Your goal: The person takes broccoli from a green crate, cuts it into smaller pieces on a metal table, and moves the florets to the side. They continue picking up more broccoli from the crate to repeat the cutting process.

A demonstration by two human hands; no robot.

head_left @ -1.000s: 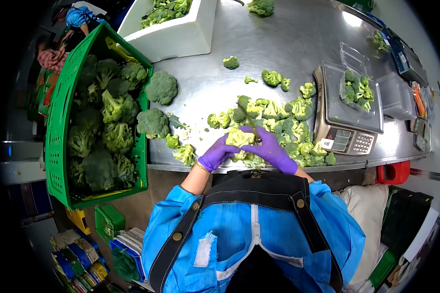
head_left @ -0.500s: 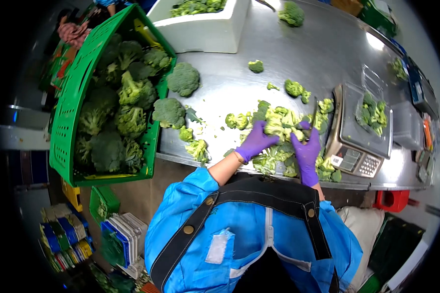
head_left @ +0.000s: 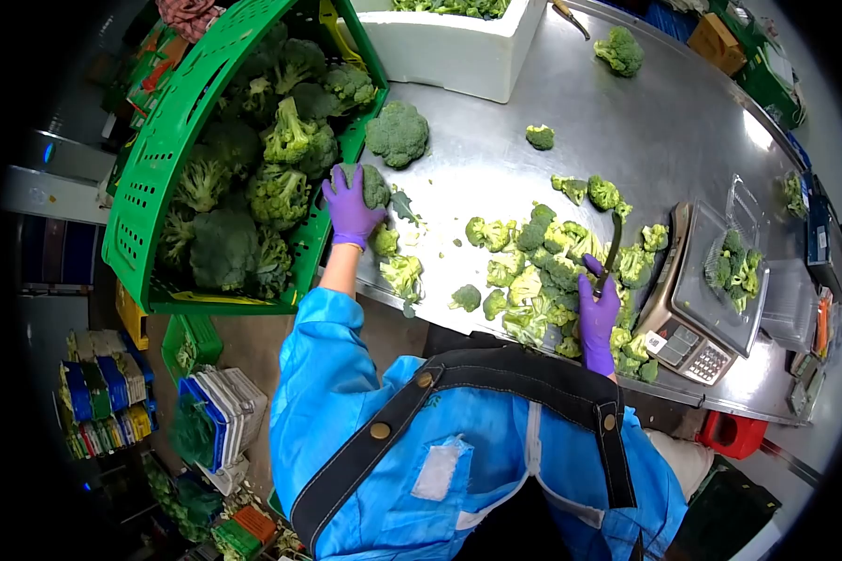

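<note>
My left hand (head_left: 351,208), in a purple glove, is around the left side of a broccoli head (head_left: 375,187) beside the green crate. Its fingers lie over the head and the thumb is at the near side; the palm side is hidden. Another whole broccoli head (head_left: 398,134) sits just beyond it. My right hand (head_left: 599,318), also gloved, is closed around a knife (head_left: 614,245) with its dark blade pointing up and away. Close to this hand lies a pile of cut broccoli florets (head_left: 543,271).
At left, a green crate (head_left: 150,215) full of broccoli heads leans against the steel table (head_left: 496,168). A white foam box (head_left: 449,47) stands at the back. On the right is a scale (head_left: 688,341) bearing a clear clamshell of florets (head_left: 734,266). A second knife (head_left: 571,19) lies far back.
My left hand has left the floret pile and moved left onto a broccoli head. The right hand still holds the knife near the pile. The view has shifted left.
</note>
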